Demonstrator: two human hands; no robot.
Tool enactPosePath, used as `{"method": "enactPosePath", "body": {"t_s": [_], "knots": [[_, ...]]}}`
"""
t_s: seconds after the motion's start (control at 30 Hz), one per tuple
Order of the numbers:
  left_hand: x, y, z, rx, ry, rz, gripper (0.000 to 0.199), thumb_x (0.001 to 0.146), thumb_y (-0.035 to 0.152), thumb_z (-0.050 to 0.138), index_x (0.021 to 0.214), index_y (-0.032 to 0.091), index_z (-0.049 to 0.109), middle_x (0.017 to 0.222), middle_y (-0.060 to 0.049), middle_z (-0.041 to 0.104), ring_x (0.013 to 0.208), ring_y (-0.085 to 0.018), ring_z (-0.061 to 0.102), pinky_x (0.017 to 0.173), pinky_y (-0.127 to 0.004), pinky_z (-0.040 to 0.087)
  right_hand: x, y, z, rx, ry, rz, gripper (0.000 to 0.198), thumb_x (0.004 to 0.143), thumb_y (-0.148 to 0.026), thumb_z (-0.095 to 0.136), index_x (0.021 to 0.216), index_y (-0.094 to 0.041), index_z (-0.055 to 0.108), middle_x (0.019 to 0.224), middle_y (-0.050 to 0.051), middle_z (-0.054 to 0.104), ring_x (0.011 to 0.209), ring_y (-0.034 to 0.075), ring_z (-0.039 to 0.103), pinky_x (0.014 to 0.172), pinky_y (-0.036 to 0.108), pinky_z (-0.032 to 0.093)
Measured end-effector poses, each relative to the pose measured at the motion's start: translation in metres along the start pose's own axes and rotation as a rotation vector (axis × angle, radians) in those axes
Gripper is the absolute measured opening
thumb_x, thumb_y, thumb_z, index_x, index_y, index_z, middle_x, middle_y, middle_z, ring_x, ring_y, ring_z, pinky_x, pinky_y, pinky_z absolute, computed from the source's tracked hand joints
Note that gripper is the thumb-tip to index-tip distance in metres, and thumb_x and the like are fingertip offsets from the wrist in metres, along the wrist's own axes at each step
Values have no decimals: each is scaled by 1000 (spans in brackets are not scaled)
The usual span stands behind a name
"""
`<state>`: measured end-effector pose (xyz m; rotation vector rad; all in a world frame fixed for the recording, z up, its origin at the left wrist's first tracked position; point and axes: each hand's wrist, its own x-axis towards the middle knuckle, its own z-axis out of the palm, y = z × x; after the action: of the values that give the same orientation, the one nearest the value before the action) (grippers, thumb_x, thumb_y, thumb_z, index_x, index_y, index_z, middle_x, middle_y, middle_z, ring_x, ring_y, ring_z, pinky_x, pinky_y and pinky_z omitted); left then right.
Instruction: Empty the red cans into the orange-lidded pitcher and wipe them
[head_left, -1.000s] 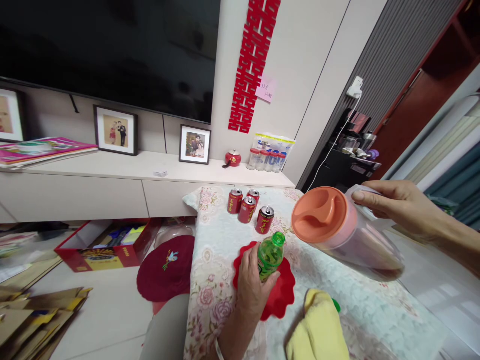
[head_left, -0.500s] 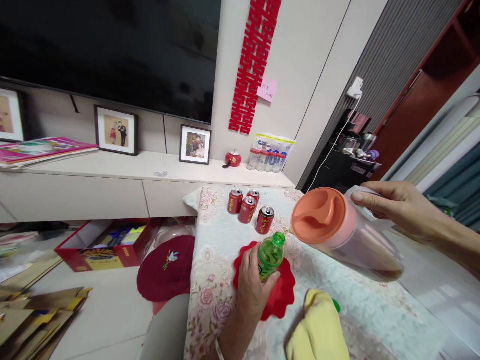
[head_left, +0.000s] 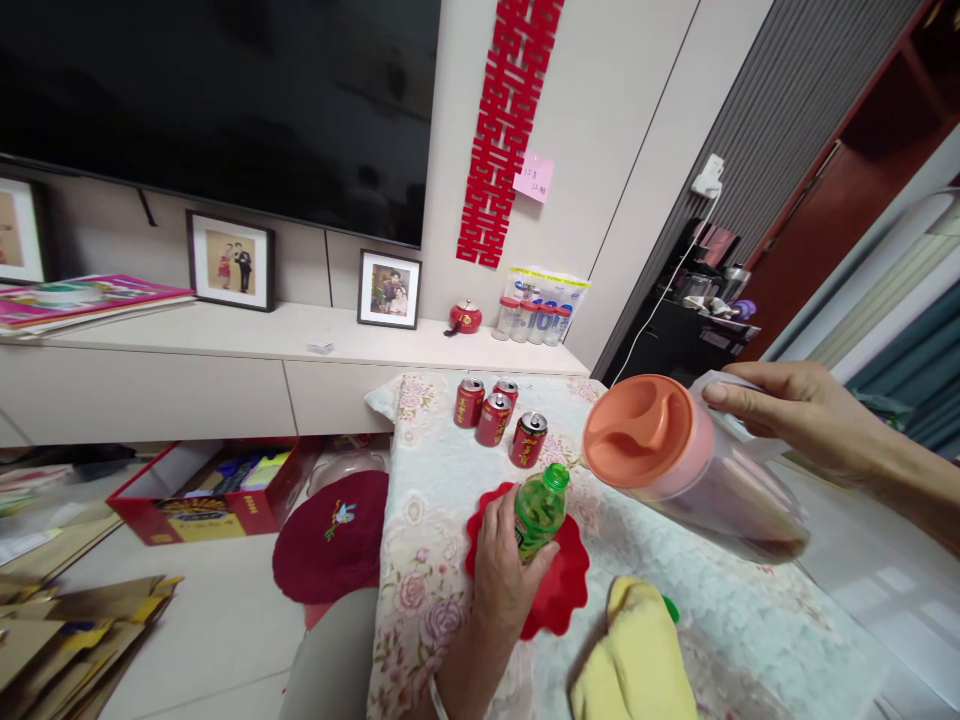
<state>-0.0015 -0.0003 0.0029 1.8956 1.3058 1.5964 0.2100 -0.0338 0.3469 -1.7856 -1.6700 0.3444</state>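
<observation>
My left hand (head_left: 504, 565) is wrapped round a green plastic bottle (head_left: 541, 512) with its mouth uncovered. The bottle stands over a red scalloped plate (head_left: 566, 600). In my right hand (head_left: 787, 405) is the handle of a clear pitcher (head_left: 720, 500) with an orange lid (head_left: 637, 430). The pitcher is tilted toward the bottle, brown liquid inside it, its lid close to the bottle's mouth. A thin stream seems to show between them, too fine to be sure. A yellow cloth (head_left: 637, 660) lies nearer me, a green cap (head_left: 670, 609) partly behind it.
Several red drink cans (head_left: 493, 420) stand behind the plate on the flowered tablecloth (head_left: 420, 540). A maroon stool (head_left: 330, 540) and a red box (head_left: 202, 500) are at the left. Behind runs a white cabinet (head_left: 330, 350) with framed photos and jars.
Almost nothing differs. Both hands, the bottle and the tilted pitcher keep their places; the view has shifted very slightly.
</observation>
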Motion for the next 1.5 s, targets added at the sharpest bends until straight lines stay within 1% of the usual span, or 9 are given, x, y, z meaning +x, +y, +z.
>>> {"method": "enactPosePath", "body": {"t_s": [0.23,0.4,0.57,0.67,0.9,1.1,1.3,1.4,1.5], "knots": [[0,0,1,-1,-5,-14,73,81,19,81,148,17,52,138,-18,70,130,-36,69,111,-54,59,2,3,-1,-12,-12,-11,72,62,-90,80,70,-19,75,64,-2,51,64,14,38,59,28,30],[-1,-2,2,7,-2,-7,74,81,19,80,149,16,53,138,-19,71,130,-36,69,109,-55,60,6,7,-3,-35,-21,-7,68,67,-88,78,75,-21,77,68,0,57,69,17,46,63,29,35],[-2,-4,4,-3,12,13,72,81,21,80,148,14,55,139,-21,71,130,-38,69,109,-56,60,13,15,-6,-57,-38,-2,72,64,-92,75,78,-21,78,70,1,59,69,19,49,62,31,37],[-2,-3,5,-6,15,0,73,80,20,80,149,16,55,139,-19,71,131,-37,69,110,-56,60,13,17,-7,-52,-46,-4,69,68,-89,75,81,-21,79,72,1,61,71,19,50,63,31,38],[-1,-2,3,-1,7,2,75,81,19,81,149,16,51,138,-19,71,130,-38,69,109,-57,60,12,14,-4,-26,-42,-29,69,67,-89,77,72,-20,75,67,0,57,65,16,45,58,28,35],[0,0,2,10,9,15,76,80,17,80,149,19,49,138,-18,70,129,-37,70,108,-57,61,11,13,-3,-14,-38,-29,69,61,-88,83,69,-20,75,63,-1,54,62,14,42,56,27,31],[-1,0,3,15,1,18,76,82,18,80,150,19,47,138,-19,69,129,-38,69,108,-57,60,10,12,-4,-8,-36,-39,69,62,-88,82,70,-20,75,64,-1,55,62,14,41,56,27,32],[-2,-2,3,16,3,26,78,82,18,80,152,20,45,140,-18,68,131,-38,68,109,-58,60,10,12,-4,-8,-44,-53,67,66,-86,81,69,-20,73,64,-2,52,61,13,38,55,26,30],[-3,-2,4,13,12,24,78,81,17,81,151,20,46,139,-18,69,131,-38,68,109,-57,60,9,12,-4,-7,-54,-54,66,69,-86,80,69,-20,71,65,-2,52,62,13,39,56,26,29]]}}
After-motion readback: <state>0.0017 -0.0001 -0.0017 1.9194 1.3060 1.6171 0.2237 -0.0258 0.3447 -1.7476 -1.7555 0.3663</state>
